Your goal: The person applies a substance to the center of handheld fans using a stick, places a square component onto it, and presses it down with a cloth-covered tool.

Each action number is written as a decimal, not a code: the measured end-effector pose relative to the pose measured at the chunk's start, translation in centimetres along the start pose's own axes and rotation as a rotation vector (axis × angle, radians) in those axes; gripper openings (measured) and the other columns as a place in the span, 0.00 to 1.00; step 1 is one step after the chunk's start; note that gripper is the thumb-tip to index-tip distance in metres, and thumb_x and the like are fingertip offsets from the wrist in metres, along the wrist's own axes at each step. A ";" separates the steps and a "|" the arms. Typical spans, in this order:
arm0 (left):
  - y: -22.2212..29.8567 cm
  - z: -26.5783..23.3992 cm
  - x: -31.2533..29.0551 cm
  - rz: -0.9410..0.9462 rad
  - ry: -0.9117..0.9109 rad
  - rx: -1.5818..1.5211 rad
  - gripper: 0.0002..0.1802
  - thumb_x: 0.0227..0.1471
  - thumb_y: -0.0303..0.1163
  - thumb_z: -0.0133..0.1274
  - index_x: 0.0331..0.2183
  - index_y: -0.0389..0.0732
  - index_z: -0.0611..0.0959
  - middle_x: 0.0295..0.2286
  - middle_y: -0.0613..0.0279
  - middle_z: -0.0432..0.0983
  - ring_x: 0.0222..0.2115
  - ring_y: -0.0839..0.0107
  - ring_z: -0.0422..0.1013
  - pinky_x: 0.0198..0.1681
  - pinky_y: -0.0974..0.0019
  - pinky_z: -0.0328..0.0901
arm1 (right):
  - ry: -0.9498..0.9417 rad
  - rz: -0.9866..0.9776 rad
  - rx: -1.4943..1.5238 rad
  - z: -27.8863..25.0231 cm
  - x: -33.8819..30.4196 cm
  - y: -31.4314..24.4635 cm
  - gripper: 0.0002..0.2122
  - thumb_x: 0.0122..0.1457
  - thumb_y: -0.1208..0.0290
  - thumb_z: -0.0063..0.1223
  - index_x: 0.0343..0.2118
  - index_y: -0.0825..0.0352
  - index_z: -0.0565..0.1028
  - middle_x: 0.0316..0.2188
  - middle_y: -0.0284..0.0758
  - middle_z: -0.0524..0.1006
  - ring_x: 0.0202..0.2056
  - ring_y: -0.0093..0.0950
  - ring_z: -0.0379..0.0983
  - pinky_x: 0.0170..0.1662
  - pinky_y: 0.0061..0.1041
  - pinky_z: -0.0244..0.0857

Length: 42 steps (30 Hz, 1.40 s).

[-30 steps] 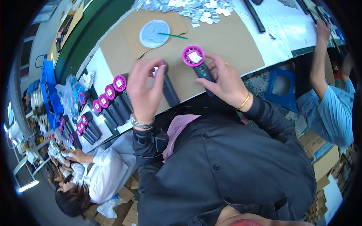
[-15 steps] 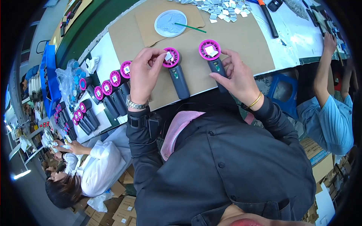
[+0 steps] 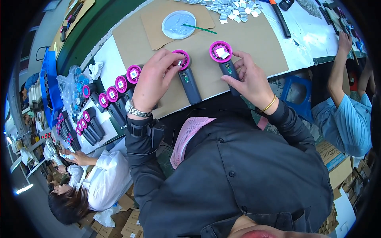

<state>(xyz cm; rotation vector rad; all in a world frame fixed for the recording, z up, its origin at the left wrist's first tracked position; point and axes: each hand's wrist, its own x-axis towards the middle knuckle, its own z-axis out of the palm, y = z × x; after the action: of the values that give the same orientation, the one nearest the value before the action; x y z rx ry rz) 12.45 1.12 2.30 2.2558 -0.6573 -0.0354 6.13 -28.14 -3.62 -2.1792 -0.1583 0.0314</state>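
On the bench (image 3: pixel 297 51), L hand (image 3: pixel 152 81) w/ chip at L fan, R hand (image 3: pixel 249 81) round R fan.
L thumb & fingertips were pinched nearly together on a small pale chip (image 3: pixel 180 62) at the pink head of L fan (image 3: pixel 190 85); can't tell if it touched. R hand was half curled, thumb & fingers abt the dark handle of R fan (image 3: pixel 228 70), w/ a white square (image 3: pixel 221 52) on its pink head. L fan lay on brown card (image 3: pixel 254 47), handle twd the wearer; R fan was apart, to its right. Farther back: tub (image 3: pixel 170 31) of grey paste w/ green stick (image 3: pixel 202 29) over its rim, plus chip pile (image 3: pixel 234 11).
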 end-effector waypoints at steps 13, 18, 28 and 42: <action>-1.1 1.8 -1.8 -0.274 0.223 -0.113 0.20 0.54 0.36 0.73 0.42 0.33 0.85 0.32 0.59 0.78 0.25 0.73 0.70 0.30 0.66 0.67 | -0.033 -0.003 0.017 -0.4 0.1 -0.5 0.40 0.55 0.69 0.77 0.68 0.68 0.65 0.36 0.36 0.79 0.26 0.21 0.72 0.31 0.22 0.70; 2.8 4.5 -3.5 -0.418 0.249 0.057 0.44 0.49 0.38 0.77 0.61 0.31 0.74 0.47 0.50 0.78 0.36 0.63 0.77 0.39 0.62 0.72 | -0.066 0.016 0.017 0.5 0.7 -1.3 0.41 0.55 0.70 0.75 0.69 0.68 0.62 0.37 0.37 0.80 0.28 0.24 0.76 0.33 0.26 0.72; 1.8 5.7 -6.4 -0.560 0.334 0.016 0.62 0.49 0.36 0.75 0.73 0.32 0.53 0.61 0.38 0.68 0.58 0.42 0.71 0.61 0.51 0.68 | -0.090 -0.113 0.065 6.0 2.6 -4.1 0.36 0.56 0.68 0.75 0.65 0.67 0.67 0.36 0.40 0.80 0.30 0.32 0.79 0.35 0.33 0.74; 2.1 3.2 -2.8 -0.003 0.384 0.388 0.30 0.50 0.34 0.73 0.54 0.40 0.83 0.45 0.53 0.78 0.46 0.51 0.73 0.47 0.51 0.70 | 0.143 -0.361 -0.494 1.1 10.7 -3.5 0.15 0.61 0.65 0.69 0.48 0.64 0.81 0.35 0.41 0.82 0.34 0.46 0.80 0.37 0.44 0.72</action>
<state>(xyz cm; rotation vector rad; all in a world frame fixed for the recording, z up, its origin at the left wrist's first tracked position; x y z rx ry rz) 8.37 -0.98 1.02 2.5310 -0.4813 0.5547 16.29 -23.88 -1.04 -2.5964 -0.5208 -0.4066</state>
